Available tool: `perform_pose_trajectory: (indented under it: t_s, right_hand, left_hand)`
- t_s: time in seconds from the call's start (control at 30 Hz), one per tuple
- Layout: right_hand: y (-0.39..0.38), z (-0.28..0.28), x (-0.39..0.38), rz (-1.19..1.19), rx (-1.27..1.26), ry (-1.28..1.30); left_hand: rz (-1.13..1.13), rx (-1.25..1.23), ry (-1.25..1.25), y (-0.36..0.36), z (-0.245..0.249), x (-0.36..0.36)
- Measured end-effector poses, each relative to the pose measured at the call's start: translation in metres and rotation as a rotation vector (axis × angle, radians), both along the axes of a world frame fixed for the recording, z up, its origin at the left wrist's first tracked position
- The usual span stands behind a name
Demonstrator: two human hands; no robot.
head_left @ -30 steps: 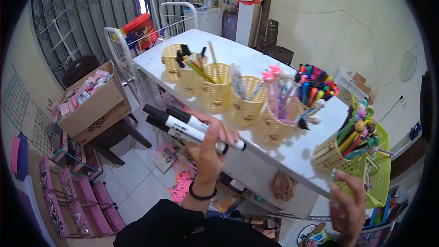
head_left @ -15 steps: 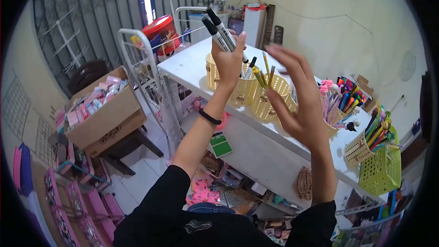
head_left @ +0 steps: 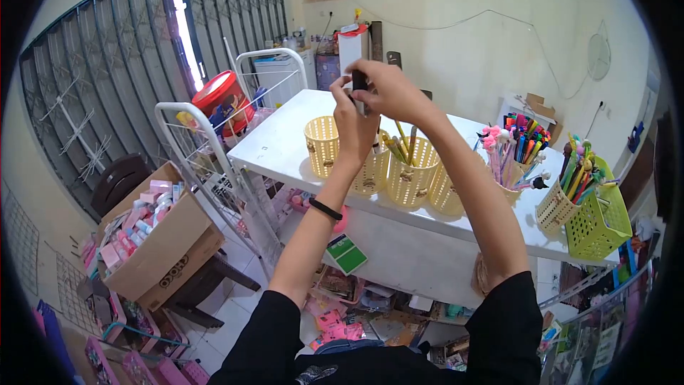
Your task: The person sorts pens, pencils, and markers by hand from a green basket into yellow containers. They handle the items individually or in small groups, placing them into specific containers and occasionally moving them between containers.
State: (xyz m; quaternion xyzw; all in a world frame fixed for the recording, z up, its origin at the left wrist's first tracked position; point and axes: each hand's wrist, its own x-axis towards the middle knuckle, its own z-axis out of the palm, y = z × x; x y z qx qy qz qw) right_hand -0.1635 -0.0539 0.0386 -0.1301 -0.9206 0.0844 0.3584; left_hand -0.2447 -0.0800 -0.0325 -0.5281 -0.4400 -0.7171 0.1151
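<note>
My left hand (head_left: 354, 127), closed, grips black-capped markers (head_left: 360, 84) upright above the white table. My right hand (head_left: 392, 91) reaches across to them, its thumb and fingers closed on the black cap end. The hands partly hide the markers' bodies. Just below stand cream perforated baskets in a row: one (head_left: 322, 150) to the left, one (head_left: 369, 175) behind my left wrist, and one (head_left: 412, 184) holding pencils (head_left: 407, 144).
The white table (head_left: 274, 146) also carries baskets of colourful pens (head_left: 531, 139) and a green basket (head_left: 598, 224) at right. To the left are a white metal rack (head_left: 196, 142), a red tub (head_left: 224, 100) and a cardboard box (head_left: 167, 257) of pink items. Goods fill the lower shelf.
My right hand, open and apart before, has moved left and up and closed on the markers' cap end. My left hand still holds the markers. The camera view has shifted.
</note>
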Motion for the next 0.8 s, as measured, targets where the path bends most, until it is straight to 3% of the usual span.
perform_pose_trajectory:
  t_s: [0.27,0.33,0.43,0.6,0.67,0.73,0.8]
  right_hand:
    - [0.013,-0.001,0.003,-0.016,0.011,0.096]
    - [0.013,0.0,0.005,-0.058,0.063,0.124]
    - [0.019,0.005,0.008,-0.044,-0.098,0.084]
    - [0.027,0.001,0.017,-0.068,-0.024,-0.137]
    - [0.029,0.004,0.021,0.051,-0.233,-0.178]
    - [0.029,0.006,0.022,0.048,-0.123,-0.263]
    - [0.036,-0.001,0.017,0.09,-0.349,-0.357]
  left_hand:
    - [-0.044,-0.025,0.054,0.003,-0.004,-0.012]
    - [-0.234,-0.023,0.098,0.008,-0.005,-0.019]
    - [-0.379,-0.054,0.028,0.007,-0.005,-0.026]
    - [-0.308,-0.045,0.08,-0.015,-0.008,-0.038]
    - [-0.258,-0.001,0.076,-0.014,-0.02,-0.037]
    - [-0.015,-0.069,0.126,-0.015,-0.029,-0.035]
    - [0.052,-0.078,0.21,-0.011,-0.033,-0.032]
